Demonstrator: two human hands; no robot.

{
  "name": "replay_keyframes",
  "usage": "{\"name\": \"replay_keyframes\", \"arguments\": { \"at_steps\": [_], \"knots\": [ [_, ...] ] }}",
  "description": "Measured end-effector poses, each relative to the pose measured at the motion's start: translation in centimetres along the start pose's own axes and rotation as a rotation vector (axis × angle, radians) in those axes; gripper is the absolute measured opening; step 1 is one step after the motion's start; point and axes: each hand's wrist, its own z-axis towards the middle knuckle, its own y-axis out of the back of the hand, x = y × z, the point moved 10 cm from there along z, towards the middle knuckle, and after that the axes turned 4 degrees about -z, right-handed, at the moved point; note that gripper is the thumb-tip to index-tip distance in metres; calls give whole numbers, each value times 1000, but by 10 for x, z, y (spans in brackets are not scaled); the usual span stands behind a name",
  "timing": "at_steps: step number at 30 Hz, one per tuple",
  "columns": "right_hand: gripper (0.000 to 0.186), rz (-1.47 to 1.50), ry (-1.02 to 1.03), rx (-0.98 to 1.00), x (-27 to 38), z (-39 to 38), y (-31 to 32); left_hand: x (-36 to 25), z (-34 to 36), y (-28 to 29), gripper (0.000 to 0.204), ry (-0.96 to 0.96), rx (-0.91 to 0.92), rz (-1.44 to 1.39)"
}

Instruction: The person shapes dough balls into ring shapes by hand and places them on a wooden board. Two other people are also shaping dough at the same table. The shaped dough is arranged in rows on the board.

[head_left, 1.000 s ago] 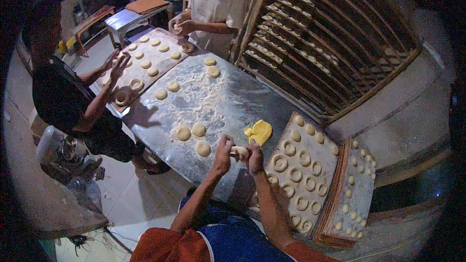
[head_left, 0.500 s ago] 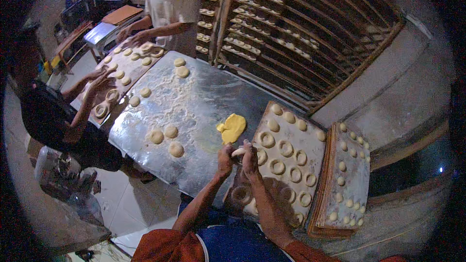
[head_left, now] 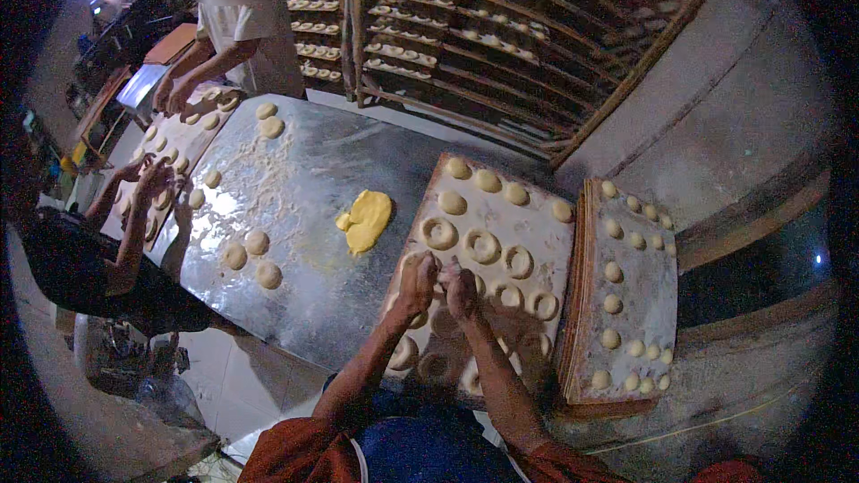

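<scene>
My left hand [head_left: 416, 284] and my right hand [head_left: 459, 291] are close together over a floured board [head_left: 546, 237], fingers curled. A piece of pale dough is between them, mostly hidden by the fingers. Around and under my hands lie several dough rings, such as a ring [head_left: 483, 247] just beyond the right hand. Plain dough rounds, including one round [head_left: 488, 181], line the board's far side. To the left, a soft yellow spread [head_left: 369, 222] lies smeared on the metal table [head_left: 331, 304].
Right of the board rises a stack of boards [head_left: 577, 304] topped with dough balls. Several dough rounds [head_left: 258, 242] sit on the floury table. Two people work at a far-left board [head_left: 201, 130]. Behind the table stands a wooden rack [head_left: 358, 54] filled with dough pieces.
Both hands have shifted from beside the yellow spread to over the board of rings. The dough between them, visible earlier, is now mostly covered. My view has turned right.
</scene>
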Motion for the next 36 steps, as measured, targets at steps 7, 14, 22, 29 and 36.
{"name": "replay_keyframes", "arguments": {
  "at_steps": [7,14,22,29,36],
  "knots": [
    [53,-492,-130,-75,-64,5,74,1,6,-87,17,-206,156,210],
    [35,-181,-522,-298,-103,-17,181,11,19,-197,29,-91,287,-158],
    [46,-245,-106,-379,-101,-13,287,28,70,-293,41,100,344,-217],
    [77,-675,-199,-534,-104,-43,289,-11,75,-311,44,-448,343,762],
    [65,-489,-408,-294,-116,42,288,24,64,-324,47,-266,685,823]
  ]
}}
